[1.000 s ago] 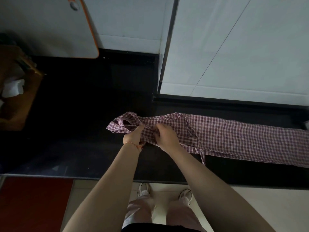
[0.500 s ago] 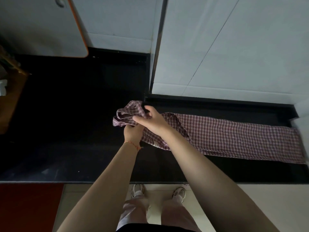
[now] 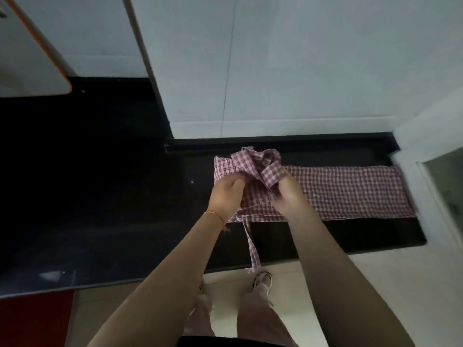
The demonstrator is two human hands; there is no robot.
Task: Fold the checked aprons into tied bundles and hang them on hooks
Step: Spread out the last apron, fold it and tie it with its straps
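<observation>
Checked apron lies flat along black counter, its left end bunched up. Left hand and right hand both grip that bunched end, fingers curled into cloth. Strap hangs over counter's front edge.

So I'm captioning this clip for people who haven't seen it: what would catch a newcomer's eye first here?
First, the pink checked apron, a long folded strip lying on the black counter below the white wall panels. Both hands grip its bunched near end: the left hand and the right hand pinch the raised, crumpled cloth. One apron tie trails over the counter's front edge towards the floor.
</observation>
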